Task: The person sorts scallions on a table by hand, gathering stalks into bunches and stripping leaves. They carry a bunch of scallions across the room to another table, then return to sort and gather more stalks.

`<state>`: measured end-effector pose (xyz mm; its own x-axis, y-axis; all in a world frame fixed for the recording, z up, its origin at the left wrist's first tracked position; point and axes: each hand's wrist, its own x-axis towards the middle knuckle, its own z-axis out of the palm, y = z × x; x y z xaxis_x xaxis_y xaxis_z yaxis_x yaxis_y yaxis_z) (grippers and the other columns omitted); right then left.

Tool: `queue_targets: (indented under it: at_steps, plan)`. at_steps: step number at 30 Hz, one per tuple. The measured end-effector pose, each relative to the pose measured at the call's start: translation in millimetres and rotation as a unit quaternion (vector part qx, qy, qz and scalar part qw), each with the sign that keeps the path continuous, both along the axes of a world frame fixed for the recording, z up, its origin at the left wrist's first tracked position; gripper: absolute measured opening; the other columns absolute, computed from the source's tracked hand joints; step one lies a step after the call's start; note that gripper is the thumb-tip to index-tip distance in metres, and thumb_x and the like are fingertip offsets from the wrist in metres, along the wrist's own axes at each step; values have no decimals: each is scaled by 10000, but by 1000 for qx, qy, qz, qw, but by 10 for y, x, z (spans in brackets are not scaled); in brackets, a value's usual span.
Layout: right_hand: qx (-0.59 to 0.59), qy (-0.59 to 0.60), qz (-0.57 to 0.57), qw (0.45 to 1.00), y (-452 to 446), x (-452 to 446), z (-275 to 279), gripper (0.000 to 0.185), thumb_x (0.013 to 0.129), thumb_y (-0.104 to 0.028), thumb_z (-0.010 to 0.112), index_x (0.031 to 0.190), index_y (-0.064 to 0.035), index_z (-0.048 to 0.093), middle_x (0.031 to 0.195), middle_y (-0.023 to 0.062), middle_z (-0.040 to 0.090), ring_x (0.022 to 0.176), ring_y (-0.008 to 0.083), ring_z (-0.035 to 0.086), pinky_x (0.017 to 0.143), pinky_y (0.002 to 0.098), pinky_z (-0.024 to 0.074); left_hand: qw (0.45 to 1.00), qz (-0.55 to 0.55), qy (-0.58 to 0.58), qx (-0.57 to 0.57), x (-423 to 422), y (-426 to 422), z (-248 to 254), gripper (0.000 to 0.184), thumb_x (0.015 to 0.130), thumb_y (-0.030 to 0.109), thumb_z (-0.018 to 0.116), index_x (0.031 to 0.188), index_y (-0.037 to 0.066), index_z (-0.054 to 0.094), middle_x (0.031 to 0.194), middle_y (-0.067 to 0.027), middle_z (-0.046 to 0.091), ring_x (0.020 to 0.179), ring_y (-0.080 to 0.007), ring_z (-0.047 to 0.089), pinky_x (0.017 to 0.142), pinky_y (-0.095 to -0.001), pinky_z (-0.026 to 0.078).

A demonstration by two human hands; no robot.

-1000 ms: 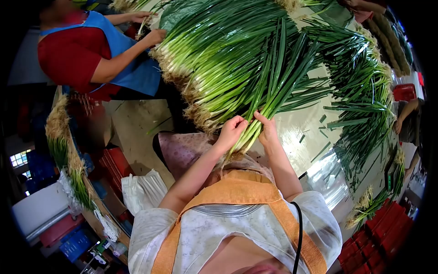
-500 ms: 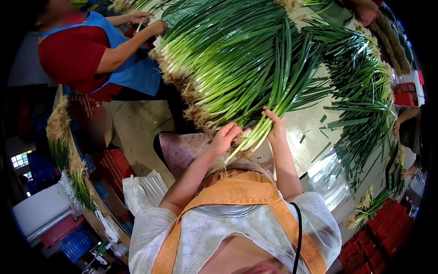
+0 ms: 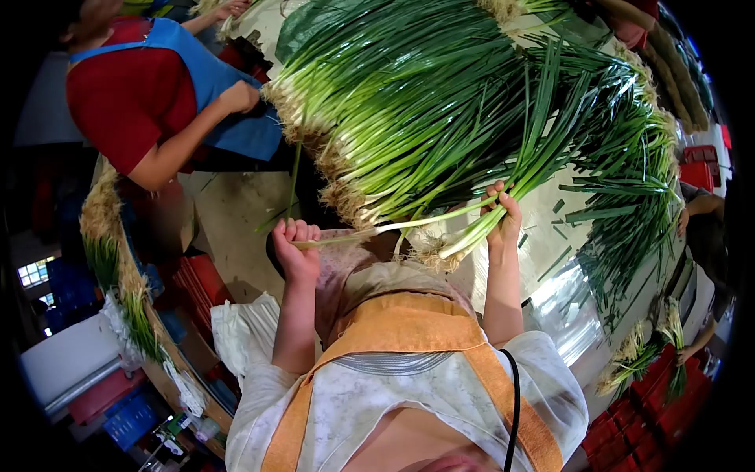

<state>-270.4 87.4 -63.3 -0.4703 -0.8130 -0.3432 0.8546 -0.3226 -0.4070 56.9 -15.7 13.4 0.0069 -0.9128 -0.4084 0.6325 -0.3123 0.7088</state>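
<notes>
My right hand [image 3: 503, 216] is closed around a small bunch of green onions [image 3: 473, 236], their white root ends pointing down toward my apron and their green tops fanning up and right. Out to the left, my left hand [image 3: 297, 248] is a closed fist on a pale outer leaf [image 3: 334, 240]. That strip stretches sideways to the white end of one green onion [image 3: 393, 226] from the bunch. A thin green leaf [image 3: 296, 177] rises above my left fist. Just beyond my hands lies a large heap of green onions [image 3: 409, 134], its brown roots facing left.
A person in a blue apron [image 3: 224, 110] works at the left of the table [image 3: 586, 228]. Another green onion pile [image 3: 621, 157] lies at the right, with cut leaf bits [image 3: 560, 228] nearby. Red crates [image 3: 653, 409] stand lower right, where another person's hand [image 3: 686, 354] holds green onions.
My left hand has pulled away left from the bunch with the outer leaf stretched from it. My right hand has shifted slightly right with the bunch. The co-worker's near arm has lowered.
</notes>
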Motion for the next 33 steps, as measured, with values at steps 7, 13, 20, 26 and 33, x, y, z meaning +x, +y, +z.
queue_targets:
  at_steps: [7, 13, 20, 26, 33]
  plan:
    - [-100, -44, -67, 992, 101, -364, 113, 283, 738, 33, 549, 996, -43, 461, 884, 55, 475, 764, 131, 459, 634, 220, 415, 986, 122, -114, -27, 604, -160, -109, 355, 891, 284, 426, 628, 164, 219, 565, 27, 190, 517, -110, 161, 502, -300, 204]
    - [-64, -63, 2, 996, 195, -269, 27, 284, 745, 13, 564, 1010, -44, 481, 914, 39, 492, 778, 126, 465, 637, 224, 412, 659, -153, -722, -146, 563, -266, -581, 370, 836, 287, 589, 1081, 17, 526, 1075, -155, 563, 813, -297, 603, 742, -381, 466]
    - [2, -46, 23, 999, 156, -75, -111, 367, 775, -25, 609, 1104, -130, 482, 991, 59, 535, 836, 186, 535, 730, 314, 470, 599, -497, -540, -321, -488, 131, 41, 523, 759, 321, 655, 1171, 32, 511, 1205, -163, 520, 1002, -326, 554, 866, -428, 393]
    - [97, -29, 38, 994, -31, 107, -186, 345, 802, -57, 627, 1105, -106, 468, 1005, 70, 594, 882, 220, 605, 739, 322, 513, 565, -477, -462, -490, -815, 588, 91, 477, 807, 211, 581, 1230, 22, 464, 1166, -141, 542, 1094, -305, 479, 955, -394, 323]
    - [114, -71, 76, 988, -106, 307, -325, 249, 809, -79, 630, 1036, -42, 534, 955, 62, 607, 845, 189, 601, 737, 308, 512, 588, -470, -518, -406, -771, 510, -178, 335, 828, 93, 516, 1159, 41, 520, 1040, -108, 573, 894, -281, 552, 741, -397, 432]
